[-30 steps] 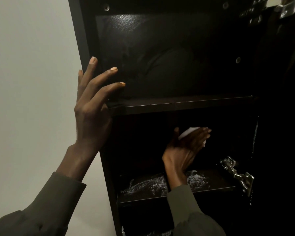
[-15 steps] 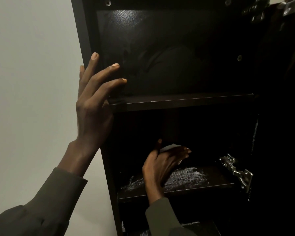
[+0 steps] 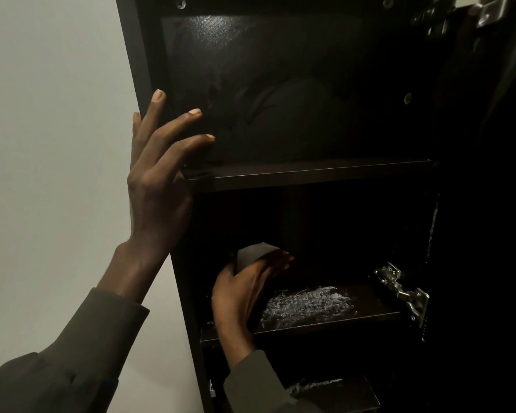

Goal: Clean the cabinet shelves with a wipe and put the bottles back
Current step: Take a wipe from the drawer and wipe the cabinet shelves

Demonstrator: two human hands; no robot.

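**Lower shelf, wipe at its left end**

Item: wipe (image 3: 255, 256), held in our right hand (image 3: 245, 296), fingers curled over it, at the shelf's (image 3: 379, 314) left rear. The foamy streaks (image 3: 309, 305) lie to its right (long axis running left to right), so we judge the next stroke goes rightward. Left hand (image 3: 158, 186), fingers spread, braces against the cabinet's side (image 3: 137, 55). No bottles visible.

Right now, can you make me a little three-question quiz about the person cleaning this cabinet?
1. True or false: the right hand holds a white wipe.
2. What does the left hand rest on? A) cabinet side panel B) door hinge C) a bottle
3. Fill in: white streaks lie on the ____ shelf.

Key: 1 true; 2 A; 3 lower
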